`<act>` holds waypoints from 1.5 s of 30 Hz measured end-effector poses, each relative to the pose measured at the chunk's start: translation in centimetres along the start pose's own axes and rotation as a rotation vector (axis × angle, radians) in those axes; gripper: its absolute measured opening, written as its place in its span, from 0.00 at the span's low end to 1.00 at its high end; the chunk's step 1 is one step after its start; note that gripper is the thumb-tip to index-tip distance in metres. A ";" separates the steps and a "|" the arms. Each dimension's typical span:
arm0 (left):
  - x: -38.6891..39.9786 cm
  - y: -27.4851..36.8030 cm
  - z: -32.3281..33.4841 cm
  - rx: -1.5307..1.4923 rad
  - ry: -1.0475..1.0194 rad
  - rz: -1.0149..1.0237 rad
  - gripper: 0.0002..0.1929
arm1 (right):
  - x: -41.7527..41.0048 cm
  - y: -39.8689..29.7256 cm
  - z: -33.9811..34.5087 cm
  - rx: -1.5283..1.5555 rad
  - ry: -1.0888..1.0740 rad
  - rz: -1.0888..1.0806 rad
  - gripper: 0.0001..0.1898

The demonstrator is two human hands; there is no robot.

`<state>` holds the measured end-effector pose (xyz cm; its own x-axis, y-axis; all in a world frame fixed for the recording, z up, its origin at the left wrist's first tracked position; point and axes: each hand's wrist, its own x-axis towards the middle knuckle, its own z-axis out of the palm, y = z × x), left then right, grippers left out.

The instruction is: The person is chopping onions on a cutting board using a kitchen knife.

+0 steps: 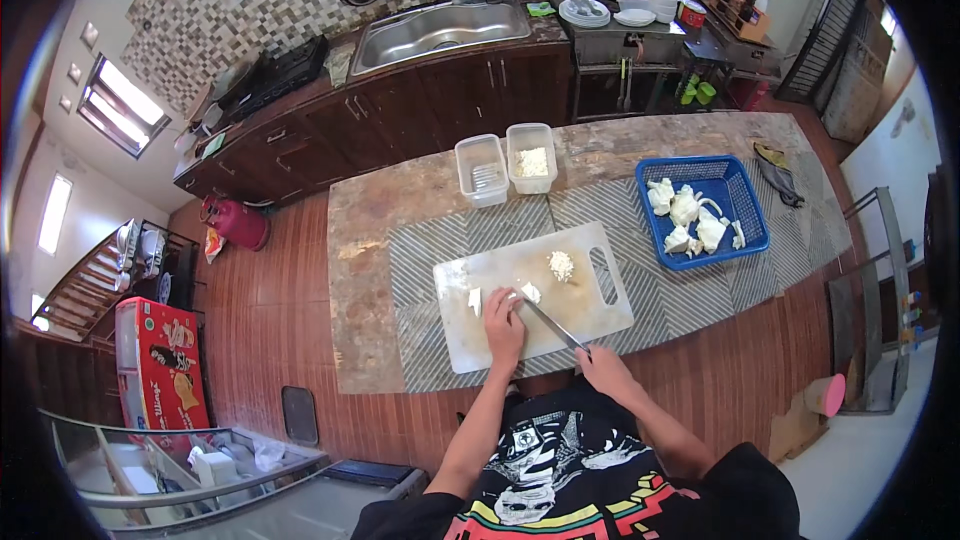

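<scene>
A white plastic cutting board [536,337] lies on the table before me. My right hand [606,371] grips a kitchen knife [555,324], its blade pointing up and left over the board. By the blade's tip, my left hand [504,319] rests its fingertips on a small white piece, mostly hidden under them. One white chunk [531,292] lies just right of the tip and a white strip [474,301] lies left of my left hand. A small pile of chopped white bits [560,266] sits near the board's handle slot.
Beyond the board stand a clear plastic container [482,172] and another holding chopped white bits [532,163]. A blue plastic basket [716,260] with several white chunks is at the right, with a dark cloth-like item [778,174] past it. A counter with a steel sink [442,30] runs behind.
</scene>
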<state>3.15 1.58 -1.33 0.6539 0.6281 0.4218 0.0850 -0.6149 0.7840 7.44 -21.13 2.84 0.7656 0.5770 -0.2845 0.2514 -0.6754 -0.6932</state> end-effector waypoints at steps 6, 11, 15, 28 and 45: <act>0.4 1.3 -0.9 0.068 -0.091 0.099 0.18 | -2.2 -0.5 -1.9 0.129 0.075 0.050 0.24; -0.3 2.9 1.0 0.257 -0.286 0.197 0.22 | -1.2 -0.4 -2.3 0.143 0.087 0.081 0.24; -1.2 0.7 1.4 0.245 -0.200 0.199 0.15 | 0.6 -1.9 -2.9 0.116 0.045 0.060 0.24; -2.0 -0.2 0.7 0.036 -0.112 0.190 0.11 | 6.2 -4.0 -0.6 -0.058 -0.020 -0.082 0.22; -1.1 2.6 0.5 -0.023 -0.120 0.185 0.17 | 1.5 0.0 -0.3 0.015 0.181 -0.049 0.19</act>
<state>2.97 -0.98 0.03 0.7418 0.4434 0.5032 -0.0613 -0.7023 0.7093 8.78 -20.43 2.60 0.8469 0.5164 -0.1269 0.2839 -0.6408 -0.7133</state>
